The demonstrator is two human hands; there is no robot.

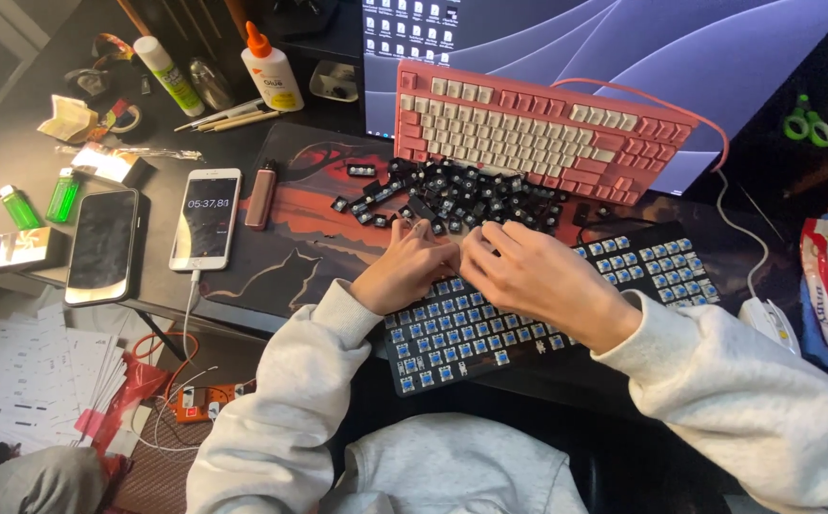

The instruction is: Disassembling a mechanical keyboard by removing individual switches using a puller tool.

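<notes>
Both hands, left [402, 271] and right [528, 276], are bent over a black keyboard [538, 314] stripped to blue switches, fingers curled together at its upper edge; what is pinched cannot be told. Pulling is best kept straight up (a judgement). Counted: two keyboards, one pink [538, 128]; two phones [101, 246]; one keycap pile [452, 195].

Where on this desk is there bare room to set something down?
Bare desk mat shows between the white phone and the left hand. It is crowded behind the hands, where loose keycaps pile against the pink keyboard, and along the cluttered left edge.
</notes>
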